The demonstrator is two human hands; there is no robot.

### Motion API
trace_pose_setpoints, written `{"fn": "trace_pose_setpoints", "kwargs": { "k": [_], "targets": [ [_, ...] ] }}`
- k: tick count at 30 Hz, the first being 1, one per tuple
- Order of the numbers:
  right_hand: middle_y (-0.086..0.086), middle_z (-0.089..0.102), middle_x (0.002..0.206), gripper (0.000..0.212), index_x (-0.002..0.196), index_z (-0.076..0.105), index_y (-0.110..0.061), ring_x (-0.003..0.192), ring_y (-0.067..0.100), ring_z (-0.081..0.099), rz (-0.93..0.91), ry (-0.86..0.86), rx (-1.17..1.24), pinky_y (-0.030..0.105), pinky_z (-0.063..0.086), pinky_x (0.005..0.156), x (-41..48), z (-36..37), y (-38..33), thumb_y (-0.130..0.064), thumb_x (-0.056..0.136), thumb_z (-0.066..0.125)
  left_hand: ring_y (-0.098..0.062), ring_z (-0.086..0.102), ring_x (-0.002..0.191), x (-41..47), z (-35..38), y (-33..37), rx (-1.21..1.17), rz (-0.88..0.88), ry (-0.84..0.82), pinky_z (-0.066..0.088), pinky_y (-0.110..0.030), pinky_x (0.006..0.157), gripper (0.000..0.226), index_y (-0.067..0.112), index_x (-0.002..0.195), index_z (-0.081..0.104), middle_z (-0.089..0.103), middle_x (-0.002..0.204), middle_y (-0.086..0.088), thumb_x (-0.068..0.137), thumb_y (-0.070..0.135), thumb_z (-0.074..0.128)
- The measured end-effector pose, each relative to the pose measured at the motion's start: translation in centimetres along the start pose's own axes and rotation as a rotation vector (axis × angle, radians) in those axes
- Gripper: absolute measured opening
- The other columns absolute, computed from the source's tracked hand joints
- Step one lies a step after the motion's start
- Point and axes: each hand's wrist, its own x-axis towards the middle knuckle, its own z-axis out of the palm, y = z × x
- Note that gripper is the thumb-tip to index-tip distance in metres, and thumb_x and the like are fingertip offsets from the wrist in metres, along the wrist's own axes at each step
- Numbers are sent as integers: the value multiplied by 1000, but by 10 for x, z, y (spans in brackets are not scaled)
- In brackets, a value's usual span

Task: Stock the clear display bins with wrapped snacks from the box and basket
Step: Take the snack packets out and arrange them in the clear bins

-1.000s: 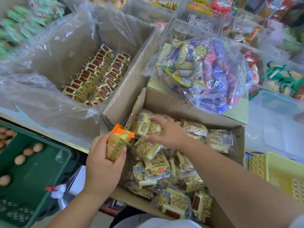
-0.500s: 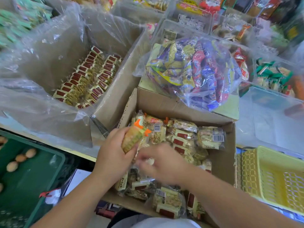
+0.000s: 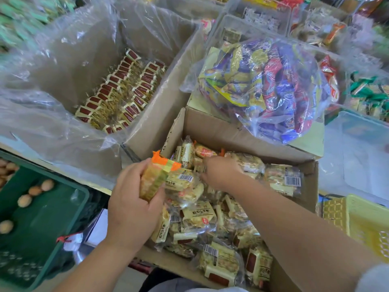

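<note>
At lower left, a green crate [image 3: 52, 207] is holding eggs below the crowded surface [image 3: 63, 168]. The left hand [image 3: 134, 209] is gripping a stack of orange-ended snacks [image 3: 156, 180], tilted upright at the cardboard box's [image 3: 242, 133] left wall. The right hand [image 3: 221, 171] is digging among packets, and I cannot tell whether its fingers [image 3: 210, 165] are pinching one. Another orange-ended packet [image 3: 205, 151] is lying crosswise just above them. The clear bin [image 3: 362, 144] is waiting at far right, above the yellow basket [image 3: 362, 218].

right hand [image 3: 221, 173]: away from left hand [image 3: 134, 205], reaching to far end of box [image 3: 231, 131] | orange-tipped snacks [image 3: 156, 179]: thicker stack in grip than before
</note>
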Motion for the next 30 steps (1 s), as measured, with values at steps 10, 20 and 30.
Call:
{"fn": "trace_pose_setpoints", "kwargs": {
  "k": [10, 20, 30],
  "targets": [
    [-5, 67, 95, 34, 112, 61, -32, 87, 22, 63, -330, -184, -16, 37, 55, 75, -123, -34, 23, -51, 84, 64, 0, 44, 108, 7, 6, -9, 9, 45, -87, 30, -5, 92, 42, 16, 129, 62, 50, 117, 14, 89, 24, 72],
    [11, 64, 100, 16, 100, 64, -11, 92, 30, 60, -71, 154, 185, 31, 40, 70, 7, -58, 8, -22, 98, 52, 16, 45, 107, 7, 5, -8, -24, 6, -89, 26, 4, 95, 47, 14, 126, 65, 53, 116, 12, 83, 10, 81],
    [21, 31, 150, 50, 155, 24, -15, 136, 44, 36, 180, -162, 169, 53, 31, 111, 92, 22, -3, -19, 106, 28, -4, 50, 113, 9, 7, -12, -17, 19, -108, 29, -2, 101, 50, 17, 130, 62, 57, 122, 9, 82, 27, 71]
  ]
}}
